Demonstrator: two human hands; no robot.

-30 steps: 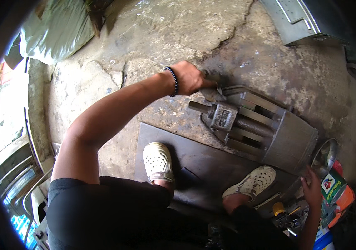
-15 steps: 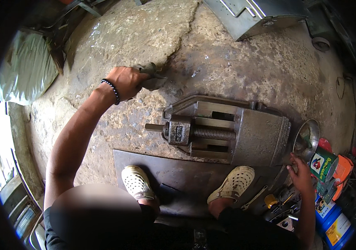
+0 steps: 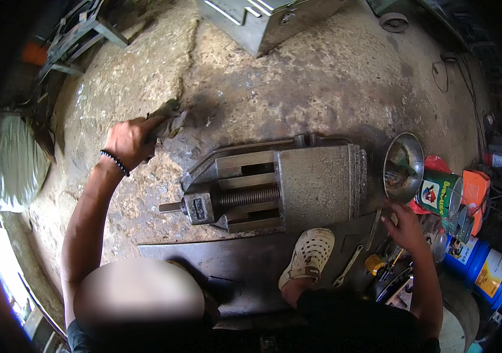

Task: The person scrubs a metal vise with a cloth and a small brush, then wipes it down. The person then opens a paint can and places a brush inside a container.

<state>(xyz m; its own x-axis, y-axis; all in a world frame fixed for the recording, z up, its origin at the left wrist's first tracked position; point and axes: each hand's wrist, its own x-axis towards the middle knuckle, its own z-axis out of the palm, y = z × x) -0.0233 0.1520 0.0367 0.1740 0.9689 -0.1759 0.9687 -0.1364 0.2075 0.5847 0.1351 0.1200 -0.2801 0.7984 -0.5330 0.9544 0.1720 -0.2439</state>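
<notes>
My left hand is closed around a crumpled dark rag, held out over the concrete at the far left of a machine vise. The vise lies on its side lengthwise, its threaded screw and square shaft end pointing left. To the right of the vise, my right hand hovers with its fingers loosely bent and apart, and I see nothing in them. It is just below a metal bowl with some dark stuff inside. A flat metal strip lies beside its fingertips.
A metal sheet lies under my shoes. On the right are a wrench, a green can, an orange tool and a blue bucket. A grey metal box stands ahead; a plastic-covered bundle sits at left.
The view has shifted, so the vise, bowl and floor things appear further left. My left hand still grips the rag. My right hand sits slightly further from the bowl.
</notes>
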